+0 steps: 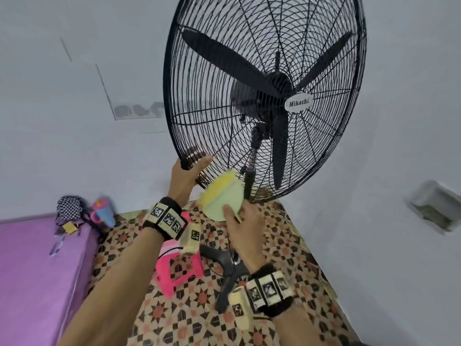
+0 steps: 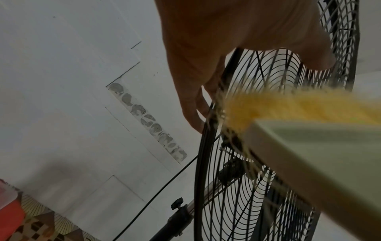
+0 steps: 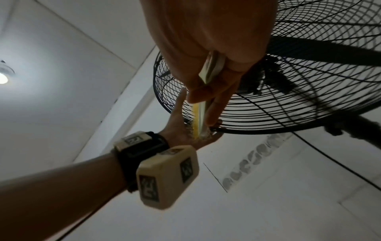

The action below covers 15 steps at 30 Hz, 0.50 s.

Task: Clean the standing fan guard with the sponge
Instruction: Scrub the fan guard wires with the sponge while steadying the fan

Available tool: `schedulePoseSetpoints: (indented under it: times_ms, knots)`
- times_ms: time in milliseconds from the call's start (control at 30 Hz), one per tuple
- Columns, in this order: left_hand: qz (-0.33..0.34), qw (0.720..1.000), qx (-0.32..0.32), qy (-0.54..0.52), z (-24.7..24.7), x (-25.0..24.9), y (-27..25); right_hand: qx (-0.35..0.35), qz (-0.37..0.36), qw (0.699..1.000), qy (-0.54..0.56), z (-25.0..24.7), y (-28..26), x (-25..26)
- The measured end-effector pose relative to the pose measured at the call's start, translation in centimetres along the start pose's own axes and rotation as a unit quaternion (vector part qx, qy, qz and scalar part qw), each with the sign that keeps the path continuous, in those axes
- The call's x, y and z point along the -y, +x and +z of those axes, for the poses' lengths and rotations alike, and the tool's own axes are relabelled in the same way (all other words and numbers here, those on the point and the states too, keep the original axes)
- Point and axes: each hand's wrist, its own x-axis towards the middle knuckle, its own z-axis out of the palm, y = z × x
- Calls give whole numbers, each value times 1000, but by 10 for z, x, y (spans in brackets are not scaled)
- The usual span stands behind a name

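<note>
A big black standing fan fills the head view; its wire guard (image 1: 224,101) faces me, tilted. My left hand (image 1: 189,171) grips the guard's lower left rim (image 2: 206,146), fingers curled behind the wires and thumb on the front. My right hand (image 1: 243,216) pinches a flat sponge (image 1: 222,198), pale green with a yellow scrubbing side, its yellow edge (image 2: 268,107) lying against the wires at the bottom of the guard (image 3: 268,114). In the right wrist view the sponge (image 3: 201,110) shows edge-on between thumb and fingers.
The fan's pole (image 1: 249,176) and black base (image 1: 224,265) stand on a patterned floor. A pink stool (image 1: 179,268) sits left of the base. A purple bed (image 1: 32,265) with a bag and bottle is at the left. White walls close in behind and right.
</note>
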Motion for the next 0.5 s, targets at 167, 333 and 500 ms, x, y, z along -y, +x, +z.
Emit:
schedulePoseSetpoints:
  times_ms: [167, 333, 500]
  knots:
    - [4, 1000, -12, 3, 1, 1, 0, -29, 20, 999, -20, -4, 11, -30]
    - [1, 1000, -20, -10, 2, 2, -1, -53, 126, 989, -64, -29, 12, -54]
    - [4, 998, -59, -36, 11, 9, -3, 32, 12, 999, 9, -9, 10, -5]
